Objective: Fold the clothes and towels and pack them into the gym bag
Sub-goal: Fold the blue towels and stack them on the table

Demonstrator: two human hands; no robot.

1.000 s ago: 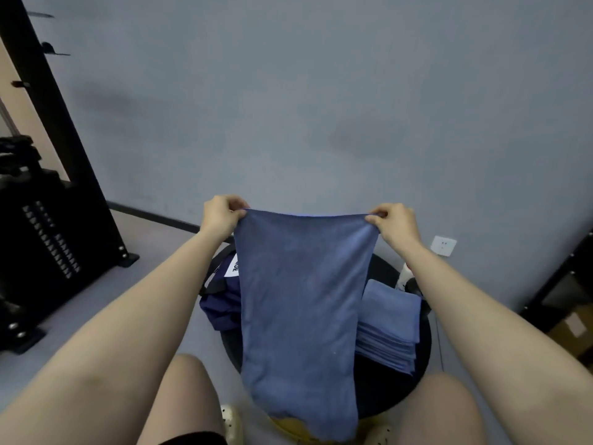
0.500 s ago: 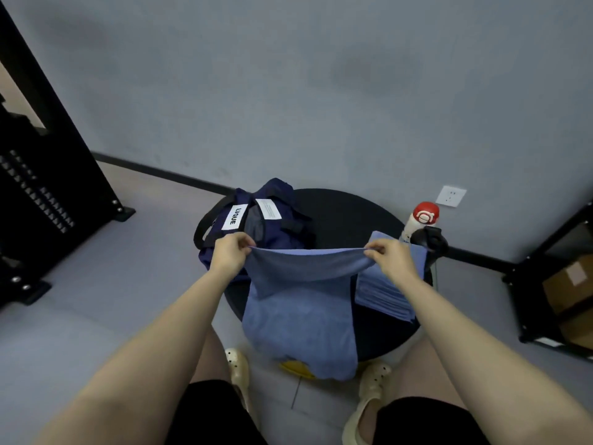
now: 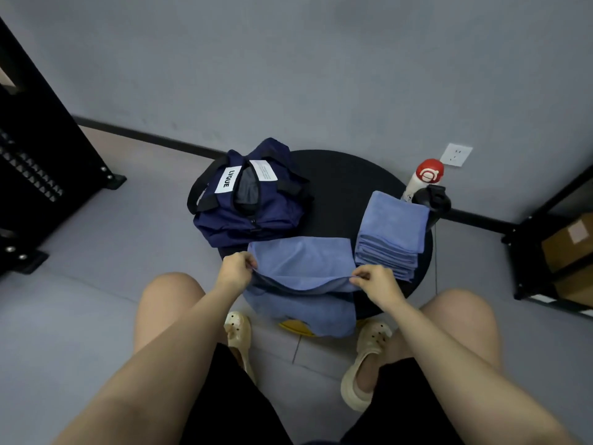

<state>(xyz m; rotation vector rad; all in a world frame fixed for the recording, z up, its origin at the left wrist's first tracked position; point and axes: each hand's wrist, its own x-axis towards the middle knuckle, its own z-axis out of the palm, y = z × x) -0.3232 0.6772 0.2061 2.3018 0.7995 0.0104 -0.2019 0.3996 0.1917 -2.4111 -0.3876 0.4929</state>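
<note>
Towel (image 3: pixel 301 261) on table, corners pinched by left hand (image 3: pixel 236 271), right hand (image 3: pixel 377 284).

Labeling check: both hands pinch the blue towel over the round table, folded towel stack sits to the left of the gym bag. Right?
One thing is wrong: the folded towel stack sits to the right of the gym bag, not the left, as the head view shows. The rest holds: the left hand and right hand both pinch the blue towel over the round table.
</note>
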